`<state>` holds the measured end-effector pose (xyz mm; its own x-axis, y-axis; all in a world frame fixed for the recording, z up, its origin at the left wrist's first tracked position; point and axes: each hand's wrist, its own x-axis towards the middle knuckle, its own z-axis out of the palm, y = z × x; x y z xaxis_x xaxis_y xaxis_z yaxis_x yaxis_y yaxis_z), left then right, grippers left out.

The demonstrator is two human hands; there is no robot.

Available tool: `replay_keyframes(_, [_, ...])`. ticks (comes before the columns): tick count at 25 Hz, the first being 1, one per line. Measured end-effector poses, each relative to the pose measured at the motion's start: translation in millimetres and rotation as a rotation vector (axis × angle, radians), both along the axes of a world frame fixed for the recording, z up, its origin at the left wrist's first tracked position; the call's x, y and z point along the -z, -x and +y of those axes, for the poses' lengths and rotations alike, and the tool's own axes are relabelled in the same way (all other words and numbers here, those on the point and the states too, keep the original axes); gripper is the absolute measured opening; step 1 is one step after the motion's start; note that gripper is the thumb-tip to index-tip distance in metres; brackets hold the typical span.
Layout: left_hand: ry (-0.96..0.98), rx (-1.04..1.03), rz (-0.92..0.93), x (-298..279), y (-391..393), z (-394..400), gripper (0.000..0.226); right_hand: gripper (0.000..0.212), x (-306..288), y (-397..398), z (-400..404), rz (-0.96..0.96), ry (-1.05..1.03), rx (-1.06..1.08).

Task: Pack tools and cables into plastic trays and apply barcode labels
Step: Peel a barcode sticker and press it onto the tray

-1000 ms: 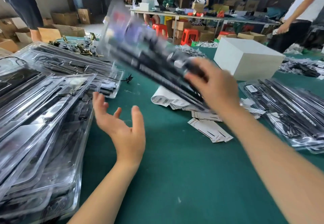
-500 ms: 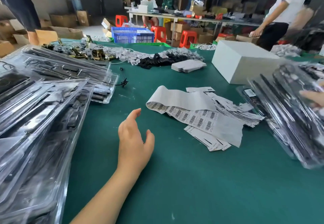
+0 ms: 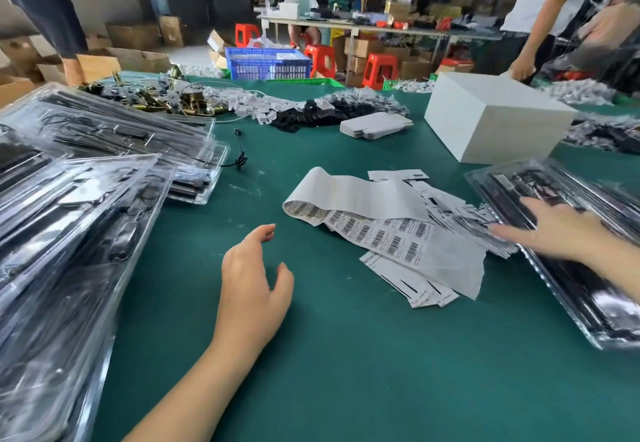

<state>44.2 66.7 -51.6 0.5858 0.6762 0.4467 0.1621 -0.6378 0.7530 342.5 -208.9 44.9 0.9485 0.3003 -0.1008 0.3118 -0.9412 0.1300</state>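
A clear plastic tray [image 3: 568,268] packed with black tools and cables lies on the green table at the right. My right hand [image 3: 554,230] rests over it with fingers spread, the fingertips reaching onto the edge of the label pile. A strip of barcode labels [image 3: 377,230] lies curled in the middle of the table among loose label backings [image 3: 419,289]. My left hand [image 3: 252,279] hovers over the bare green cloth, fingers relaxed and holding nothing. Stacks of packed clear trays [image 3: 69,234] fill the left side.
A white box [image 3: 491,123] stands at the back right. Flat white cartons [image 3: 375,125], black cable bundles [image 3: 311,112] and brass hardware [image 3: 187,100] lie along the far side. A loose black cable [image 3: 239,157] lies near the left trays. Other people stand and sit beyond the table.
My right hand carried the packed tray from the centre over to the right and set it down on the table. My left hand turned palm down and lowered toward the cloth.
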Motion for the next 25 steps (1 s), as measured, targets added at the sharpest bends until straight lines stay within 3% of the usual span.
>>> replay_keyframes(3, [0.006, 0.0, 0.008, -0.3, 0.6, -0.3, 0.052, 0.102, 17.5, -4.7, -0.2, 0.236, 0.223, 0.02])
replay_keyframes(6, [0.017, 0.014, 0.02, -0.6, 0.5, -0.6, 0.05, 0.097, 24.7, -9.7, -13.1, 0.226, 0.329, 0.067])
replay_keyframes(11, [0.013, 0.01, 0.032, -1.0, 1.6, -0.9, 0.048, 0.079, 44.3, -37.9, -35.9, -0.068, 0.212, 0.111])
replay_keyframes(16, [0.0, 0.027, 0.078, -3.8, 1.9, -1.1, 0.046, 0.085, 42.7, -45.7, -42.9, -0.085, 0.065, 0.136])
replay_keyframes(19, [-0.01, 0.043, 0.104, -6.6, 0.5, -4.0, 0.046, 0.086, 22.2, -11.3, -14.6, -0.091, -0.023, 0.118])
replay_keyframes(20, [-0.002, 0.042, 0.111, -7.2, 0.9, -4.9, 0.046, 0.08, 11.2, 10.4, 3.8, -0.105, -0.109, 0.058])
replay_keyframes(22, [-0.003, 0.033, 0.119, -9.1, 0.9, -6.7, 0.045, 0.061, -21.0, 70.3, 55.9, -0.037, -0.52, -0.143])
replay_keyframes(24, [-0.019, 0.032, 0.116, -10.6, 1.4, -7.3, 0.043, 0.039, -56.2, 151.8, 116.6, 0.319, -0.95, -0.343])
replay_keyframes(25, [-0.023, 0.033, 0.109, -11.1, 1.4, -6.1, 0.039, 0.029, -69.7, 194.8, 145.2, 0.544, -1.043, -0.42])
